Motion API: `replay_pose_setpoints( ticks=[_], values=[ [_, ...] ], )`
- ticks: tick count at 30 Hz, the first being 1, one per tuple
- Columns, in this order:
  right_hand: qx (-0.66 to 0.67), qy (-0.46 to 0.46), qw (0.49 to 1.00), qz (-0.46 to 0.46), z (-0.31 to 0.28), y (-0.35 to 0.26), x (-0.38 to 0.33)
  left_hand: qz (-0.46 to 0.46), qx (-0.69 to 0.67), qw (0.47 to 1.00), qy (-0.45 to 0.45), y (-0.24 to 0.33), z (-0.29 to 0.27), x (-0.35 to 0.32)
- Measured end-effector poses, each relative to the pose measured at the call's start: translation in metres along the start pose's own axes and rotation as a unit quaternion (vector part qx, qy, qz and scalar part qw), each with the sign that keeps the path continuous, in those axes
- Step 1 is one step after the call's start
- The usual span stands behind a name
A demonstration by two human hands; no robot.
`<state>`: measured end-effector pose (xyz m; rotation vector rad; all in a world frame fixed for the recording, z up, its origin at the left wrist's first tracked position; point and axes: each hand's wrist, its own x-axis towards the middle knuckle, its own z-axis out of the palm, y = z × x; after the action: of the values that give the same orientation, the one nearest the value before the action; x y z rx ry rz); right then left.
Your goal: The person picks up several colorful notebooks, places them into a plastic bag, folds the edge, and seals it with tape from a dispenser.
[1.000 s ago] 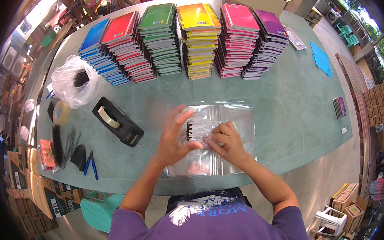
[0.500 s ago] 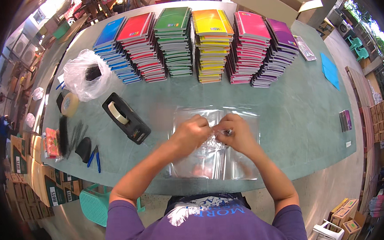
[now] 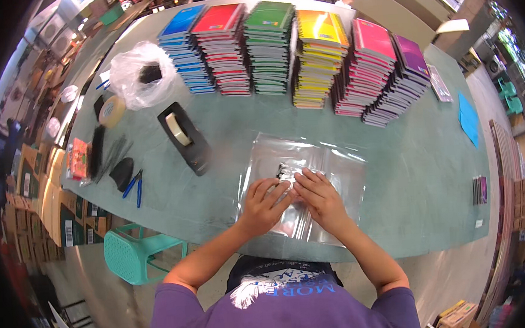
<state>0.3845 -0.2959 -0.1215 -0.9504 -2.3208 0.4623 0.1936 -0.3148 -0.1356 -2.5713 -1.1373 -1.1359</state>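
Large clear plastic sheets (image 3: 341, 165) lie spread on the green table in front of me. Both hands rest on a small crinkled clear packet (image 3: 288, 172) with a dark mark at its far left edge; its contents cannot be made out. My left hand (image 3: 266, 206) lies on the packet's near left side, fingers stretched out. Beside it, my right hand (image 3: 320, 199) lies flat across the near right side, fingers extended. The fingertips nearly meet, and neither hand grips anything.
Tall stacks of spiral notebooks, such as the yellow stack (image 3: 322, 58), line the far side. A black tape dispenser (image 3: 183, 139), a plastic bag (image 3: 137, 75), a tape roll (image 3: 112, 111) and blue-handled pliers (image 3: 135, 188) stand left. A blue sheet (image 3: 468, 118) lies right.
My hands have gone from pinching the crinkled plastic to lying flat on it with fingers stretched, a little nearer to me. The whole view has shifted and tilted somewhat.
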Motion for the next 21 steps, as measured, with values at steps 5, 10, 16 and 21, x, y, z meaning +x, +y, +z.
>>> replay_pose_setpoints(
  ticks=[5, 10, 16, 21],
  values=[
    [-0.013, 0.044, 0.999, -0.021, 0.012, 0.008, -0.009, -0.275, 0.087, 0.944, 0.161, -0.072, -0.028, -0.023],
    [-0.002, 0.071, 0.997, -0.027, 0.024, 0.001, -0.004, -0.645, -0.016, 0.75, 0.142, -0.168, -0.052, -0.075],
    [-0.011, 0.096, 0.995, -0.019, 0.021, 0.01, -0.006, -0.601, -0.06, 0.772, 0.197, -0.11, -0.042, -0.056],
    [0.005, 0.129, 0.991, -0.032, 0.026, 0.006, -0.004, -0.637, -0.167, 0.728, 0.192, -0.105, -0.043, -0.116]
  ],
)
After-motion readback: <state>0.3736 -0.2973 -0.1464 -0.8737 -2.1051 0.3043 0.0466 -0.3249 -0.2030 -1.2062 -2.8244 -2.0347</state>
